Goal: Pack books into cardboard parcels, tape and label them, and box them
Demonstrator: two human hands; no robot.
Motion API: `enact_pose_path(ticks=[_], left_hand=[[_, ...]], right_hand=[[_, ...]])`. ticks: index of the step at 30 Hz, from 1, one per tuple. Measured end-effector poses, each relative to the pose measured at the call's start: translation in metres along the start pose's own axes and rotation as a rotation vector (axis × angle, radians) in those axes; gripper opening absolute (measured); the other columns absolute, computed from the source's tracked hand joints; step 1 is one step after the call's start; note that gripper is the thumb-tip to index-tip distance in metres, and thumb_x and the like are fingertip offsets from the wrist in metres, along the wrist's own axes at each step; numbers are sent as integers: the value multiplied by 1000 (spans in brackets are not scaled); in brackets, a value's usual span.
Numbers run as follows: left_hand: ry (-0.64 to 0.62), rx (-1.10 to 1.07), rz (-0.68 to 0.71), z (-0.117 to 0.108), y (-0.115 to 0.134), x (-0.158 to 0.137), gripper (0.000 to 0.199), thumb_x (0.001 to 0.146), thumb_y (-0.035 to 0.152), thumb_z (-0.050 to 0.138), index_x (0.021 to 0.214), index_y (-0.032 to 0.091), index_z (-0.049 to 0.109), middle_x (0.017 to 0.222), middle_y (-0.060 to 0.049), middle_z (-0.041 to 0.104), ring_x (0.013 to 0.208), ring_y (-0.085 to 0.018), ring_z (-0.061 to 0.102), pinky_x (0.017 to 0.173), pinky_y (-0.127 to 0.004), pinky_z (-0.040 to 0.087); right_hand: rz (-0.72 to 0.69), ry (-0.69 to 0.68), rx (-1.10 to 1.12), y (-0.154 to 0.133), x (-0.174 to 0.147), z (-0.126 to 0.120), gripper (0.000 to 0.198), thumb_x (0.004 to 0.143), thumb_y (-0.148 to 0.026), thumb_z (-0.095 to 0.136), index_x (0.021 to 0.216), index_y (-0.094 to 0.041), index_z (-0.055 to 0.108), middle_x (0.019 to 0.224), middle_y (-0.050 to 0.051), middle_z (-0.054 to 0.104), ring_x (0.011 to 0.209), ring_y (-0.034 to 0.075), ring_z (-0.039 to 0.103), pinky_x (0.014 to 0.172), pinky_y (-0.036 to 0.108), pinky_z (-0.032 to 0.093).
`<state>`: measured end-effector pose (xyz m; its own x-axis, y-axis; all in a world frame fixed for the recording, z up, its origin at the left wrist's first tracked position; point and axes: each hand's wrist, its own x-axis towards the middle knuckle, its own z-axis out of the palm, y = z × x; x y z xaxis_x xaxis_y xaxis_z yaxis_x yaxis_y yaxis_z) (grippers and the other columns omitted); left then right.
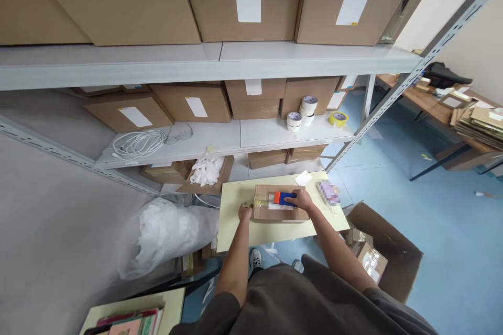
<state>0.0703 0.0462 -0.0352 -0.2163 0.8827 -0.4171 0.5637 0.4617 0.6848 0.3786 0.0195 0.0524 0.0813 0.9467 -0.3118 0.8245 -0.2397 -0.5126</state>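
A closed cardboard box [262, 214] lies on a pale yellow tabletop [231, 230], with a white label and a strip of clear tape on its top near the left end. My right hand [303, 200] is closed around a blue tape dispenser [288, 199] with an orange end, held over the label. At the left end of the box, my left hand [245, 211] grips the edge with curled fingers; their tips are partly hidden. Right of the box are a white slip of paper [303, 178] and a blurred purple-and-white bundle [329, 192].
Metal shelving [259, 133] rises behind the table, bearing cartons, a coiled white cable [139, 144], white tape rolls [294, 121] and a yellow roll [338, 118]. A large open carton [396, 251] with small boxes stands right. Left is a bulky plastic bag [168, 235].
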Motion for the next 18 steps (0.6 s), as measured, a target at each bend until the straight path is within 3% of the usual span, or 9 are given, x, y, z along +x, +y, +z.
enact_pose_path(ticks=[4, 7, 9, 12, 18], left_hand=[[-12, 35, 28, 1, 17, -5, 51, 103, 54, 39, 113, 22, 77, 123, -17, 78, 120, -31, 71, 94, -36, 53], [-97, 52, 97, 11, 33, -11, 55, 103, 59, 41, 122, 19, 73, 126, -17, 77, 122, -31, 70, 96, -35, 52], [-86, 106, 88, 19, 38, -18, 55, 104, 59, 42, 128, 17, 70, 129, -19, 76, 124, -31, 70, 97, -36, 51], [-77, 180, 66, 34, 38, -32, 53, 106, 57, 40, 131, 18, 67, 130, -19, 75, 122, -32, 71, 95, -37, 52], [-46, 249, 61, 68, 45, -64, 56, 108, 57, 34, 132, 17, 65, 125, -23, 75, 118, -35, 72, 93, -40, 51]], right_hand=[[-13, -12, -16, -4, 1, 0, 43, 80, -66, 80, 80, -23, 76, 83, 9, 76, 80, 25, 70, 63, 30, 40], [-22, -9, -22, -7, 2, 0, 42, 80, -65, 81, 82, -23, 77, 89, 10, 78, 85, 27, 71, 66, 30, 42], [-18, -17, -38, -4, 1, -1, 43, 78, -66, 82, 85, -24, 78, 93, 12, 79, 90, 28, 72, 69, 30, 45], [2, -22, -55, 7, -4, -6, 48, 74, -69, 84, 87, -23, 80, 95, 14, 79, 92, 30, 72, 71, 32, 47], [-62, -67, -12, 42, -21, -24, 56, 67, -74, 87, 93, -24, 83, 84, 12, 78, 78, 29, 71, 65, 33, 45]])
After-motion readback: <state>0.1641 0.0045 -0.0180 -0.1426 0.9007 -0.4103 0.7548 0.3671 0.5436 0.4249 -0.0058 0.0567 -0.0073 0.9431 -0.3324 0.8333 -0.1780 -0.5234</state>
